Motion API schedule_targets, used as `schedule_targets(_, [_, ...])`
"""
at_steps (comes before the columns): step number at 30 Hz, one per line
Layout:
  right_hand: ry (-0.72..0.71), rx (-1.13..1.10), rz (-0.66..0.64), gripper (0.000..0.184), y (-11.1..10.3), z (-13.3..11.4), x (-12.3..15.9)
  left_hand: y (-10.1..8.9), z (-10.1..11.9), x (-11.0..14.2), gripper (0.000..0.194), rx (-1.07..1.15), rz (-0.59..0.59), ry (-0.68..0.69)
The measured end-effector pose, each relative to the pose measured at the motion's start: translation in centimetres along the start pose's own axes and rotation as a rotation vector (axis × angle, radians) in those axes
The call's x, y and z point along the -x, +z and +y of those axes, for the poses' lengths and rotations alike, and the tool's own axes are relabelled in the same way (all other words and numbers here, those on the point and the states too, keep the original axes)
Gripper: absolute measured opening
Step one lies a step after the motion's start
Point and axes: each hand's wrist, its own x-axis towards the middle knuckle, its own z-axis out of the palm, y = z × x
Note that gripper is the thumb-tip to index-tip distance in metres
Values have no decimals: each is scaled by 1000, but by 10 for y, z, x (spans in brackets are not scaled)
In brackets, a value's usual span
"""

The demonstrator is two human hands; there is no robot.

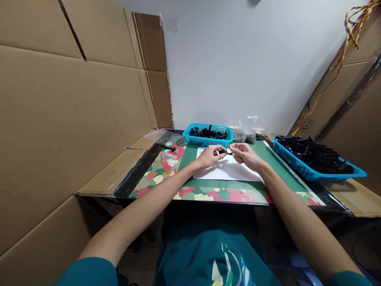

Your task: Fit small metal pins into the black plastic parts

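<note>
Over a white sheet of paper [229, 171], my two hands are close together at the middle of the table. My left hand [210, 156] is closed in a pinch on a small black plastic part [228, 153], which sticks out toward the right. Just beside it, my right hand [243, 155] is pinched too, with thumb and forefinger together near the part's right end. Whatever sits between those right fingertips is too small to make out. Behind my hands stands a blue basket [208, 141] with black plastic parts in it.
A larger blue basket [312, 172], heaped with black parts, stands at the right edge. Clear plastic bags [245, 135] of small items lie at the back. On the left are a black piece [170, 148] and a small clear bag [168, 156]. Cardboard walls [143, 71] flank the table.
</note>
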Motion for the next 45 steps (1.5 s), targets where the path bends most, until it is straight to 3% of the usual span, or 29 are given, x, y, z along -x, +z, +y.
schedule_targets(6, [26, -38, -42, 51, 0, 8, -3, 1, 0, -1, 40, 17, -48, 40])
schedule_targets(11, [32, 12, -58, 49, 0, 11, -4, 0, -7, -1, 34, -55, -18, 71])
schedule_targets(17, [-120, 344, 107, 51, 1, 12, -5, -4, -1, 3, 29, -168, -12, 49])
schedule_targets(26, [-216, 642, 115, 42, 5, 13, -6, -3, -9, 5, 31, -208, -42, 27])
schedule_targets(30, [-166, 634, 176, 35, 2, 12, -8, -2, -11, 6, 36, -169, -53, 4])
schedule_targets(34, [-13, 600, 240, 26, -6, 12, -8, -2, -8, 7, 58, -139, -68, -42])
schedule_targets(39, [83, 635, 265, 18, -10, 17, -6, -3, -9, 5, 36, -175, -121, -39])
schedule_targets(45, [83, 683, 277, 17, -11, 26, -9, -3, -12, 3, 39, -142, -152, -48])
